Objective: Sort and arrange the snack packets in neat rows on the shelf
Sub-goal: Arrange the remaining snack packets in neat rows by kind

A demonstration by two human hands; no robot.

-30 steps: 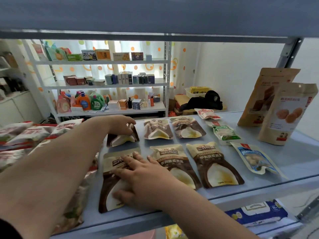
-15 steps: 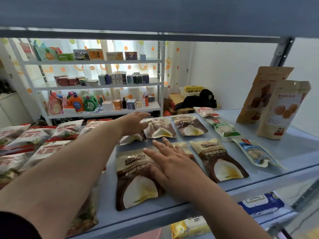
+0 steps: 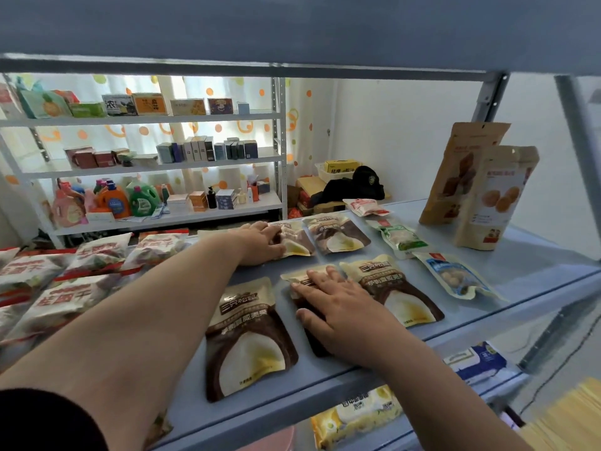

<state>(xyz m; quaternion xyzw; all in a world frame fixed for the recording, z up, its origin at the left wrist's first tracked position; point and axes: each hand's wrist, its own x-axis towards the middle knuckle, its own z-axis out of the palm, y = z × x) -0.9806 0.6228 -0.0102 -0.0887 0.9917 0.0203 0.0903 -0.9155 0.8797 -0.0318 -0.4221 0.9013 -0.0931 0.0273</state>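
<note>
In the head view, our right hand (image 3: 341, 304) lies flat, grip wide, with straight fingers on the middle front packet (image 3: 299, 277) on the blue shelf (image 3: 527, 268). Our left hand (image 3: 258, 244) covers the left edge of a rear packet (image 3: 299, 244); we cannot tell whether its grip pinches it.

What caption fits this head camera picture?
Sorting snacks: left hand and right hand rest on brown packets in rows on the shelf.

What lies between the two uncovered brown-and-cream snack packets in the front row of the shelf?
In the head view, a third brown-and-cream packet lies there, with the right hand resting flat on it.
</note>
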